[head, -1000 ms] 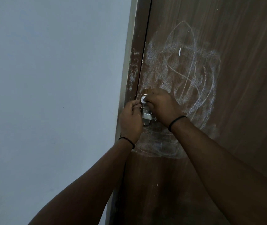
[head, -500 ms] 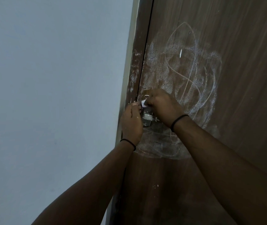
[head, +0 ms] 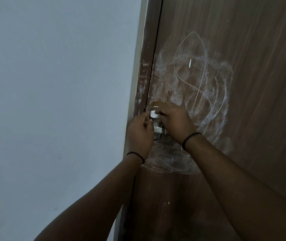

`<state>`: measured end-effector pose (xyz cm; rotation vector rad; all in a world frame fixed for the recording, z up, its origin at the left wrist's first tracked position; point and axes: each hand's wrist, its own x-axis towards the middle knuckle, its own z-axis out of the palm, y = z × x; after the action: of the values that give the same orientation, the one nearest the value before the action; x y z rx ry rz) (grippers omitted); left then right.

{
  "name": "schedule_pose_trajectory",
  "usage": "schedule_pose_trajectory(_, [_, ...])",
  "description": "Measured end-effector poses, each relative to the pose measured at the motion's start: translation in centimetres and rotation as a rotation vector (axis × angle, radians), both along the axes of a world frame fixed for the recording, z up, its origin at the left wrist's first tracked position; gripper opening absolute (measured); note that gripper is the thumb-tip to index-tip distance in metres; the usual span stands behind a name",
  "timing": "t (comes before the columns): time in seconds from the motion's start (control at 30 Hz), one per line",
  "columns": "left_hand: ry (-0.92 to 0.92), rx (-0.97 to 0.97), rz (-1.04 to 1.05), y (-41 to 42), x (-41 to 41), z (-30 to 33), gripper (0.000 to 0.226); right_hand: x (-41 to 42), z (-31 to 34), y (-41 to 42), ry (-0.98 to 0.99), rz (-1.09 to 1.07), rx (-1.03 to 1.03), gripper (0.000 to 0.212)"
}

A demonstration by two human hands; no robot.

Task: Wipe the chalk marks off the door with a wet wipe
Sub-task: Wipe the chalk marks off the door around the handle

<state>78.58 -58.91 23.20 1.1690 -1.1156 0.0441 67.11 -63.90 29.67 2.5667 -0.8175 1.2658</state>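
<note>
A brown wooden door (head: 253, 49) carries white chalk marks (head: 204, 80), loops and smears above and below the metal latch (head: 157, 131). A small white wet wipe (head: 154, 114) is pinched between both hands at the top of the latch. My right hand (head: 177, 124) grips it from the right, fingers curled, partly covering the latch. My left hand (head: 139, 134) holds its left end at the door's edge. Both wrists wear a thin black band.
A plain pale wall (head: 52, 101) fills the left half. The brown door frame (head: 147, 58) runs between wall and door, with chalk smudges on it. A few white specks (head: 166, 203) dot the lower door.
The wipe has been turned between the fingers and now shows as a flatter white patch. Both hands stay at the latch, shifted very slightly.
</note>
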Motion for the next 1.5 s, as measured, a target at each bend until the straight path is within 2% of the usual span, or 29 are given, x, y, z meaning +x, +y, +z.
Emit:
schedule_pose_trajectory(0.13, [-0.200, -0.011, 0.126, -0.9, 1.0, 0.7, 0.036, 0.4, 0.2, 0.8, -0.237, 0.087, 0.239, 0.024])
schedule_pose_trajectory(0.3, [-0.258, -0.048, 0.209, -1.5, 1.3, 2.7, 0.030, 0.4, 0.9, 1.0, -0.399, 0.172, 0.434, 0.029])
schedule_pose_trajectory(0.4, [-0.284, -0.031, 0.238, -1.6, 1.1, 3.2, 0.025, 0.2, 1.4, 0.6, -0.456, 0.127, 0.436, 0.019])
schedule_pose_trajectory(0.5, [-0.260, -0.013, 0.248, -1.8, 1.0, 3.2, 0.021, -0.3, 1.8, 0.0, -0.501, 0.006, 0.304, 0.011])
schedule_pose_trajectory(0.57, [-0.221, -0.001, 0.254, -1.6, 0.9, 3.1, 0.018, -0.8, 2.0, -0.4, -0.465, -0.054, 0.259, 0.012])
schedule_pose_trajectory(0.73, [-0.120, 0.025, 0.249, -1.3, 0.4, 2.4, 0.014, -1.3, 1.3, -1.0, -0.214, -0.168, 0.252, 0.016])
schedule_pose_trajectory(0.87, [-0.086, 0.111, 0.222, -1.2, 0.6, 2.3, 0.017, -1.1, 1.0, -1.1, -0.178, -0.211, 0.240, 0.015])
schedule_pose_trajectory(1.03, [-0.100, 0.129, 0.191, -1.3, 0.5, 3.6, 0.020, -1.2, 1.8, -1.0, -0.136, -0.274, 0.264, 0.014])
schedule_pose_trajectory(1.3, [-0.042, 0.251, 0.194, -1.1, 0.7, 0.4, 0.021, -1.4, 2.3, -0.7, -0.112, -0.297, 0.334, 0.010])
schedule_pose_trajectory(1.37, [-0.046, 0.243, 0.199, -1.2, 0.7, 0.7, 0.027, -1.5, 2.3, -0.7, -0.125, -0.280, 0.344, 0.010])
schedule_pose_trajectory(1.5, [-0.012, 0.131, 0.103, -1.4, 0.8, 2.7, 0.016, -1.8, 2.1, -1.0, -0.134, -0.245, 0.352, 0.010])
